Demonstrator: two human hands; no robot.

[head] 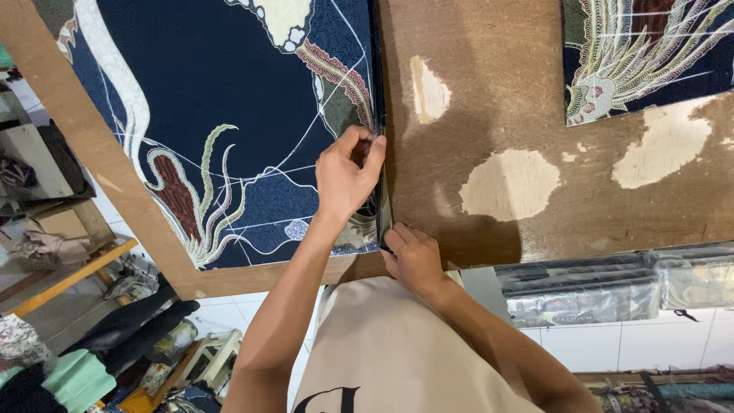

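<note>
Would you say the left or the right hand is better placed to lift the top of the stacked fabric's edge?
Probably the left hand: its fingertips already pinch the dark patterned fabric at the upper part of that edge. The right hand sits lower, at the stack's bottom corner near the wooden table edge.

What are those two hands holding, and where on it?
Both hold the dark blue patterned cloth by its right edge: the left hand pinches it higher up, the right hand near the bottom corner.

— The cloth (229, 92)?
— Dark navy, with white lines, cream and maroon fronds.
— The worktop (489, 92)?
— Brown wood, pale worn patches; another navy feathered piece (650, 53) at its far right corner.
</note>
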